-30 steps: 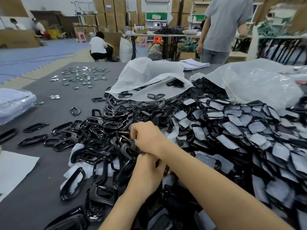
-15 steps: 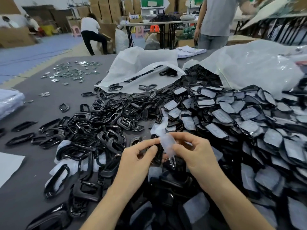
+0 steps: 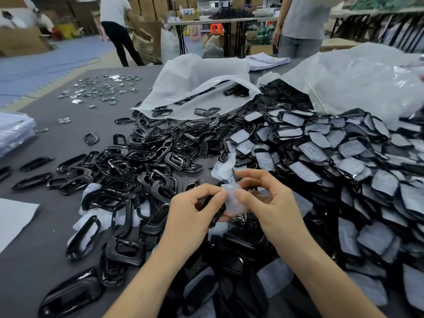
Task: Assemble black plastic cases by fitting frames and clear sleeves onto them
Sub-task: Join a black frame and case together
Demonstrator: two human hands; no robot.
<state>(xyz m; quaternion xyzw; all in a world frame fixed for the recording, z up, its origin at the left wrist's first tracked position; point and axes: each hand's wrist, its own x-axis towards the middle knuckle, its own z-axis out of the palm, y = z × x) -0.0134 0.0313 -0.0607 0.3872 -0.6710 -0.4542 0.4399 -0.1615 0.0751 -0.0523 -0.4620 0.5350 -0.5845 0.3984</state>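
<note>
1. Clear sleeve (image 3: 234,203): held just above the near-middle of the table (image 3: 57,143), pinched between both hands, over heaped black parts.
2. Left hand (image 3: 190,216): thumb and forefinger pinch the sleeve's left top edge. The other fingers curl round a black case (image 3: 218,213), seen edge-on and touching the sleeve.
3. Right hand (image 3: 273,210): thumb and forefinger pinch the sleeve's right side. The other fingers are loosely bent above it.
4. Loose black frames (image 3: 142,161) heaped left of centre. Sleeved cases (image 3: 344,161) piled toward the right edge.
5. White bag (image 3: 195,83) at the far side, frames spilling from its mouth.
6. Small metal pieces (image 3: 98,88) scattered near the far left corner.
7. White sheet (image 3: 13,216) at the near left edge.
</note>
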